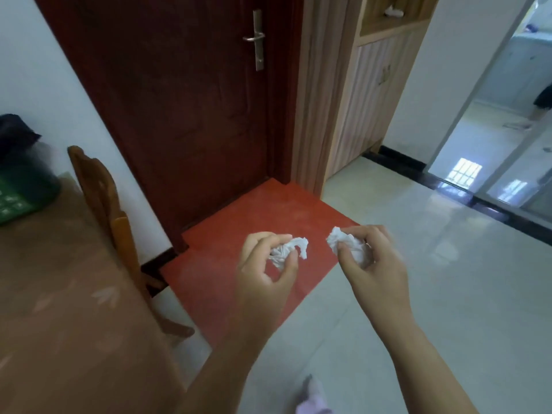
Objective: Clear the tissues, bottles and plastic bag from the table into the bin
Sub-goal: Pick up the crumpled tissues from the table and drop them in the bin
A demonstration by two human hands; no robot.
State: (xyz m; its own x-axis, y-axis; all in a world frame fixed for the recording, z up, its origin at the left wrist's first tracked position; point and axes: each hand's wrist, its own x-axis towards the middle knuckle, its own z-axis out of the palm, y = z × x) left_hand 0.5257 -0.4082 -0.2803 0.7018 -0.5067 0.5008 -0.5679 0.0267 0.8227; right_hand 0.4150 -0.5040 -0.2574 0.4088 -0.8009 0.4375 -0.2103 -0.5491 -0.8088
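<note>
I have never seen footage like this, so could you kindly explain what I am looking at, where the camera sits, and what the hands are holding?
There is no machine here: a person wears one wide-angle camera on the head, looking forward and down at their own bare hands. The left hand pinches a crumpled tissue, and the right hand holds a second tissue, both above the floor in front of a red door. At the left edge is a table with a chair beside it and blurred dark and green things at its far end.

Left hand (265, 273) and right hand (373, 264) both extended forward, fingers pinched closed.
</note>
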